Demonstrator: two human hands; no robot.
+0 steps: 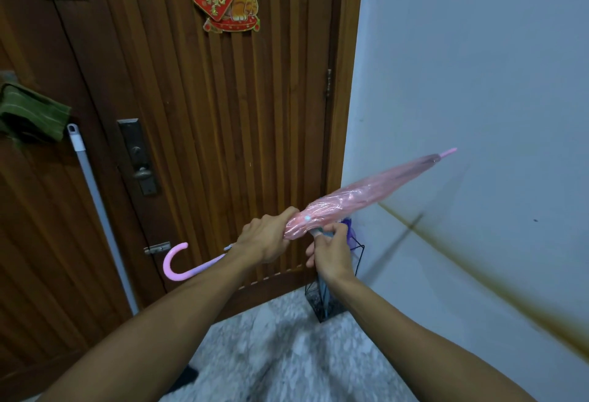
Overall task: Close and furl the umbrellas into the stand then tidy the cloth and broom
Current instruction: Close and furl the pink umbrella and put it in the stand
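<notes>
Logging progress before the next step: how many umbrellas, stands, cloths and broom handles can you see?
Umbrellas: 2, a furled pink transparent umbrella in both hands, a purple one in the stand
Black wire stands: 1
Green striped cloths: 1
White broom handles: 1
Total: 5

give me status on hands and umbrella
Left hand grips pink umbrella, closed. Right hand pinches its strap. Stand below, unobstructed.
</notes>
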